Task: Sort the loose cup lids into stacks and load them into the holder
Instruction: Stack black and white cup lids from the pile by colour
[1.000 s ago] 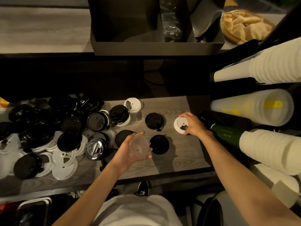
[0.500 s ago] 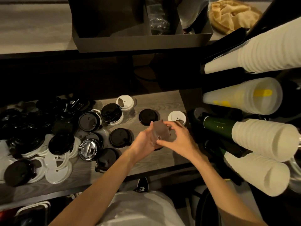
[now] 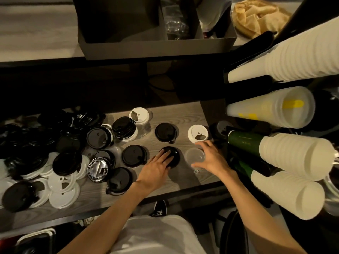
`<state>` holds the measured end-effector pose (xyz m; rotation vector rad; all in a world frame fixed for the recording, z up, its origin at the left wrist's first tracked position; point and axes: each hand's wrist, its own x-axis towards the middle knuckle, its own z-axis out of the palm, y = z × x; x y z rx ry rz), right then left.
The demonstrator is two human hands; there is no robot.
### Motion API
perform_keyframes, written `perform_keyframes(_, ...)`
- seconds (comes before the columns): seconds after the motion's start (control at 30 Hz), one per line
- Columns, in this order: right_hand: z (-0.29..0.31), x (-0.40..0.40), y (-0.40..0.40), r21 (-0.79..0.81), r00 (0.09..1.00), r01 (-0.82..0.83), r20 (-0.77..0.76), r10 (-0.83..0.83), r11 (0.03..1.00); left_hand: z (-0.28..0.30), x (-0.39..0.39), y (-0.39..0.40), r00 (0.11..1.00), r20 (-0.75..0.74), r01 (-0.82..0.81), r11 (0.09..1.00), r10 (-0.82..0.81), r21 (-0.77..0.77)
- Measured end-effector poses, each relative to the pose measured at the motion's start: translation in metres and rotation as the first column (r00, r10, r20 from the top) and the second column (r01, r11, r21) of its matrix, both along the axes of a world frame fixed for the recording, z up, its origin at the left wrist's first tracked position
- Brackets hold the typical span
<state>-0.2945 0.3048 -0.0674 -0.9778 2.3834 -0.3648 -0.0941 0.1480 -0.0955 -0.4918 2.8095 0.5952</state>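
Loose black and white cup lids (image 3: 45,158) lie heaped on the left of the wooden shelf (image 3: 183,114). Single black lids (image 3: 134,155) (image 3: 166,132) and white lids (image 3: 198,133) (image 3: 139,115) lie spread across its middle. My left hand (image 3: 156,171) rests flat with its fingers on a black lid (image 3: 174,155) that lies on the shelf. My right hand (image 3: 212,160) curls thumb and fingers around a clear lid (image 3: 194,155), which sits on the shelf just right of that black lid.
Stacks of white paper cups (image 3: 293,153) (image 3: 293,57) and clear cups (image 3: 271,109) jut out of a rack on the right, with green sleeves (image 3: 244,141) beside them. A dark compartmented box (image 3: 156,44) stands on the upper counter. A silver lid (image 3: 98,169) lies among the black ones.
Both hands held the clear lid above the shelf half a second ago. Now the clear lid is down on the shelf under my right hand, and my left hand has dropped onto the black lid.
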Motion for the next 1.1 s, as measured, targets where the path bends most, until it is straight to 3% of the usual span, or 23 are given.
perform_keyframes(0.07, 0.001, -0.003, -0.008, -0.080, 0.998, 0.070, -0.003, -0.070, 0.994, -0.002, 0.001, -0.001, 1.000, 0.000, 0.000, 1.000, 0.000, 0.006)
perform_keyframes(0.23, -0.008, -0.010, -0.031, -0.008, 0.999, 0.034, 0.012, -0.034, 0.999, -0.003, 0.004, -0.003, 1.000, -0.019, -0.009, 1.000, 0.010, 0.023)
perform_keyframes(0.4, -0.011, -0.013, -0.041, -0.090, 1.000, -0.015, -0.012, 0.014, 0.996, -0.002, 0.009, -0.005, 0.999, -0.029, -0.022, 0.999, 0.022, 0.027)
perform_keyframes(0.53, -0.006, 0.000, -0.021, -0.170, 0.998, 0.051, -0.023, -0.056, 0.984, -0.002, 0.012, -0.007, 0.996, -0.058, -0.062, 0.998, 0.063, 0.019)
perform_keyframes(0.67, -0.018, 0.022, 0.008, -0.018, 0.992, -0.099, -0.076, 0.097, 0.995, -0.003, 0.013, -0.006, 0.997, -0.035, -0.068, 0.997, 0.069, 0.031)
perform_keyframes(0.77, -0.025, 0.023, 0.010, -0.048, 0.990, -0.065, -0.127, 0.058, 0.997, -0.003, 0.010, -0.001, 0.999, -0.037, -0.035, 0.998, 0.036, 0.047)
perform_keyframes(0.97, -0.009, 0.010, -0.008, -0.116, 0.999, 0.004, -0.031, -0.008, 0.993, -0.001, 0.012, 0.001, 0.983, -0.159, -0.085, 0.994, 0.094, 0.063)
perform_keyframes(1.1, 0.001, 0.016, -0.027, -0.227, 0.988, 0.005, -0.151, -0.041, 0.974, 0.011, 0.028, -0.007, 0.946, -0.264, -0.160, 0.979, 0.189, 0.127)
